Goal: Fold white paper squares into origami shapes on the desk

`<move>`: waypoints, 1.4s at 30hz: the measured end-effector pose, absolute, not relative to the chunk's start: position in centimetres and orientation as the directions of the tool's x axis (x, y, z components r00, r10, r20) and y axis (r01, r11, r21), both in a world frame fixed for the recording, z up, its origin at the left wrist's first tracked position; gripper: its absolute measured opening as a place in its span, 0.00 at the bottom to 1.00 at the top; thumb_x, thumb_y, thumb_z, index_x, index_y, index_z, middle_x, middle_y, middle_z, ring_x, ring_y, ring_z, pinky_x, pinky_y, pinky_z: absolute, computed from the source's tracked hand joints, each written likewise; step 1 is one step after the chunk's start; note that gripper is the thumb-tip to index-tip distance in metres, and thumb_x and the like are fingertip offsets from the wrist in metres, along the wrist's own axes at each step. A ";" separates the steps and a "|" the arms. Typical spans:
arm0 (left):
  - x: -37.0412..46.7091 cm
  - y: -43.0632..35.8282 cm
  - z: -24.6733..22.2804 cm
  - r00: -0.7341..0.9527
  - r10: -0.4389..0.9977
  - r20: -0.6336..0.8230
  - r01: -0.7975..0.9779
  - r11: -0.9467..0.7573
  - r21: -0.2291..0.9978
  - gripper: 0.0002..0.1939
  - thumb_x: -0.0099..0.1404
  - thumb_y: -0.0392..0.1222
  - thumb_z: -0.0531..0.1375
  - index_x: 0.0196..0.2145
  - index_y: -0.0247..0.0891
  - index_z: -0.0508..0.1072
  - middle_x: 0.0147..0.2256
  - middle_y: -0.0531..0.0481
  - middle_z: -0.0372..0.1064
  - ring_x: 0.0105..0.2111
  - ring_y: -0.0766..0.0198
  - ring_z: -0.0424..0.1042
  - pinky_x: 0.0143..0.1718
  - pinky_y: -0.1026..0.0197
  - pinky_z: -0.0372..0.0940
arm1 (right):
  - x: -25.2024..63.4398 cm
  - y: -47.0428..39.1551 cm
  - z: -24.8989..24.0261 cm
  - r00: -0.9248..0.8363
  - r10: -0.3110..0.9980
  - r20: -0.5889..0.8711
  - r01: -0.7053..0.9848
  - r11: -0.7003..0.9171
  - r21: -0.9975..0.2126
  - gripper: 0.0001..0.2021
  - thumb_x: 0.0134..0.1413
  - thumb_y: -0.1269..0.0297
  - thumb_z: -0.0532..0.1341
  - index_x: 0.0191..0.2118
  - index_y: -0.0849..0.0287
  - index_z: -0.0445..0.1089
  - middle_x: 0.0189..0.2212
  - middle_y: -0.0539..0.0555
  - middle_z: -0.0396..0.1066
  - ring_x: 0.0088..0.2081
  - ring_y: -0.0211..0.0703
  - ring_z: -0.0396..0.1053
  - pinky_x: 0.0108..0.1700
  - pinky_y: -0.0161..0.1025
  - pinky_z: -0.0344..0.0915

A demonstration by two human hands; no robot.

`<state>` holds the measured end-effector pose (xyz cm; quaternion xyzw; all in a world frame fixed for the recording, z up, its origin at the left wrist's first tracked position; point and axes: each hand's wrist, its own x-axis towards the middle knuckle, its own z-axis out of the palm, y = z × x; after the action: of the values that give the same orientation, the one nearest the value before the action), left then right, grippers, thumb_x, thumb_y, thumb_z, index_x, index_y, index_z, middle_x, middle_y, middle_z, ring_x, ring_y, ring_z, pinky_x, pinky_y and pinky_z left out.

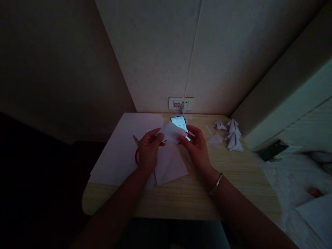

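A small folded piece of white paper [171, 131] is held up between both hands above the table. My left hand [149, 148] pinches its left corner between thumb and fingers. On the opposite corner my right hand [196, 147] is closed, a bracelet at its wrist. Below them lies a creased white sheet [169, 166]. Scissors [136, 156] with a red handle rest on the paper stack at the left, partly hidden by my left hand. Behind the held paper, a lit phone [178, 121] lies on the table, partly covered by the paper and my right hand.
A stack of large white sheets [116, 152] covers the left of the wooden table [233, 197]. Several folded paper figures [234, 136] and a loose paper triangle [215, 139] are at the right. A wall socket [181, 103] with a plug sits above the back edge.
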<state>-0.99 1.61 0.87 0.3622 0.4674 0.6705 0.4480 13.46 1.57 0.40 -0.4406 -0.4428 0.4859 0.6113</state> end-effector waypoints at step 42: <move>-1.2 1.3 1.4 -0.253 0.966 -0.054 -0.332 -0.034 0.943 0.11 0.50 0.42 0.65 0.32 0.36 0.74 0.25 0.53 0.72 0.22 0.71 0.67 0.23 0.68 0.60 | 14.1 0.2 0.4 -0.211 0.842 0.496 0.205 0.534 -0.820 0.09 0.49 0.75 0.57 0.33 0.55 0.71 0.29 0.49 0.71 0.31 0.37 0.69 0.31 0.33 0.65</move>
<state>-1.17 1.29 1.40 0.3361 0.4718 0.6356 0.5103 14.12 0.22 0.38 -0.3674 -0.7125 0.3129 0.5094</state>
